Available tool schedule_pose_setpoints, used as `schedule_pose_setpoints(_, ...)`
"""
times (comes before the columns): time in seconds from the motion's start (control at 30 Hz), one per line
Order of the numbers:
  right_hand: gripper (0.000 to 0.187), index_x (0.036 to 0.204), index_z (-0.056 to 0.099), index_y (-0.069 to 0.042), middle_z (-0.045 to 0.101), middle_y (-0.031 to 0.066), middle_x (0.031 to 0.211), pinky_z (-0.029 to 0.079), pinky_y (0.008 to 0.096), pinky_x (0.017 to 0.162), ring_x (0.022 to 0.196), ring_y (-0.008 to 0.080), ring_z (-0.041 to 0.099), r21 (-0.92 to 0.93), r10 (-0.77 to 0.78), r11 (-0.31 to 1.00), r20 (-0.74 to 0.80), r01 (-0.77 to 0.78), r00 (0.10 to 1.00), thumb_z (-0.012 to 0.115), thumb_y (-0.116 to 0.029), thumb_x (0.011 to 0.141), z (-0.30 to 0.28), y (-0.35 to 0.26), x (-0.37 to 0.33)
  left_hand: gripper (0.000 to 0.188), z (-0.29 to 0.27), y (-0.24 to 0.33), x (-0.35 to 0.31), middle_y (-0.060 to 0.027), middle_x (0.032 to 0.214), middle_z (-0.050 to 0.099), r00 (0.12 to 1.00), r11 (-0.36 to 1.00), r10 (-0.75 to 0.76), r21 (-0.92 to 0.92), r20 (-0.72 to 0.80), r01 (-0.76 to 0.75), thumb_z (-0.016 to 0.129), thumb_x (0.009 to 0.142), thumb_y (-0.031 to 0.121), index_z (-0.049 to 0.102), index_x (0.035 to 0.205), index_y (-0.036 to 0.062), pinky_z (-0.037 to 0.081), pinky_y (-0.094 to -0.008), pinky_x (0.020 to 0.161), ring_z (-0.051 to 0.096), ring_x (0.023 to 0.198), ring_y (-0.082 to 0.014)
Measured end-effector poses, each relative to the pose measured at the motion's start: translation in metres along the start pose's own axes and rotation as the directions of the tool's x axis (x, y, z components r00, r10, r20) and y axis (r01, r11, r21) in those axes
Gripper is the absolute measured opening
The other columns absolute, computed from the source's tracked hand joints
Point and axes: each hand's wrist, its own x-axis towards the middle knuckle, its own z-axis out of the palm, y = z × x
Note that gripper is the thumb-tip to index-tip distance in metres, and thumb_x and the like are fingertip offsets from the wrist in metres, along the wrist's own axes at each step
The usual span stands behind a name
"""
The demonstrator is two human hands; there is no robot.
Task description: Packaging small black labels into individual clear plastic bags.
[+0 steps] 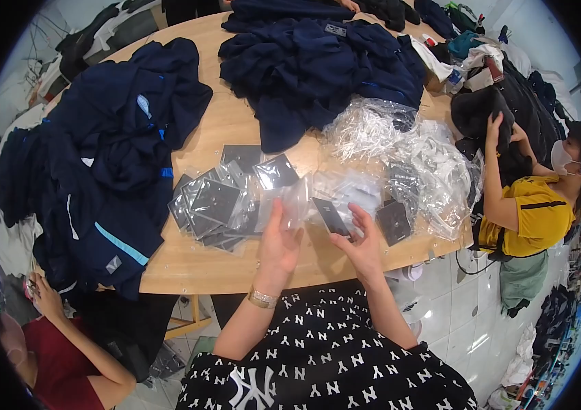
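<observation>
My left hand (281,244) is closed on a small clear plastic bag (296,205), which stands up from the fingers above the table. A dark grey card (332,217) is pinched between the thumb and fingers of my right hand (363,247), tilted toward the bag but apart from it. Left of my hands lies a loose pile of dark cards in clear sleeves (214,202). Beyond my right hand are more dark cards (394,223) and a spread of whitish plastic bags (357,189).
Heaps of navy clothing lie at the left (119,143) and far side (304,68) of the wooden table (195,273). Crumpled clear plastic (441,178) covers the right. A person in yellow (536,212) handles black cloth there; another in dark red (58,362) is at lower left.
</observation>
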Motion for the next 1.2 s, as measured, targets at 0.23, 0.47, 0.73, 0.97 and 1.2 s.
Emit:
schedule_pose_setpoints(0.23,0.047,0.124,0.039,-0.006,0.051,0.0122,0.111,0.043,0.0334,0.086,0.1,0.0211,0.053,0.832,0.192,0.286,0.437,-0.476,0.879,0.051,-0.009,0.079,0.004,-0.018,-0.001,0.026,-0.004,0.01,0.0,0.0024,0.103,0.057,0.996,0.998,-0.061,-0.026,0.063,0.063,0.061,0.079,0.043,0.055,0.092,0.0211,0.035,-0.0341,0.085,0.048,0.102,-0.013)
schedule_pose_setpoints(0.47,0.039,0.121,0.042,-0.003,0.056,0.0032,0.089,0.044,0.0197,0.062,0.076,0.0052,0.053,0.614,0.198,0.724,0.251,-0.314,0.948,0.051,-0.011,0.084,0.022,0.009,0.005,0.026,-0.011,0.003,0.007,-0.0029,0.1,0.058,0.965,0.979,0.173,0.077,0.195,-0.191,0.057,0.086,0.022,0.055,0.106,0.0062,0.044,-0.029,0.08,0.055,0.094,-0.0125)
schedule_pose_setpoints(0.73,0.023,0.094,0.05,-0.003,0.054,-0.0006,0.062,0.038,0.0203,0.051,0.058,0.0052,0.05,0.082,-0.131,0.989,0.107,0.122,0.986,0.064,-0.004,0.076,0.029,0.041,0.031,0.019,-0.013,0.019,0.003,-0.0027,0.094,0.059,0.979,0.973,0.095,0.19,0.179,-0.13,0.058,0.086,0.019,0.056,0.099,0.0054,0.045,-0.028,0.076,0.056,0.086,-0.0122)
schedule_pose_setpoints(0.97,0.01,0.091,0.059,-0.006,0.054,0.008,0.057,0.039,0.0276,0.048,0.051,0.0091,0.049,-0.367,-0.195,0.915,-0.037,0.168,0.98,0.056,-0.007,0.081,0.02,0.019,0.018,0.019,-0.013,0.036,0.006,-0.0012,0.09,0.056,0.925,0.919,0.378,0.101,0.036,-0.38,0.057,0.086,0.023,0.055,0.095,0.006,0.044,-0.0272,0.073,0.054,0.082,-0.0109)
schedule_pose_setpoints(1.2,0.015,0.099,0.059,-0.006,0.051,-0.0031,0.063,0.031,0.0187,0.048,0.054,0.0022,0.038,-0.021,-0.246,0.969,-0.199,0.247,0.949,0.05,-0.008,0.087,0.01,-0.018,0.024,0.02,-0.018,0.034,0.005,-0.0019,0.083,0.057,0.803,0.775,0.596,0.246,0.019,-0.582,0.056,0.087,0.023,0.058,0.086,0.0033,0.041,-0.0235,0.072,0.051,0.077,-0.0088)
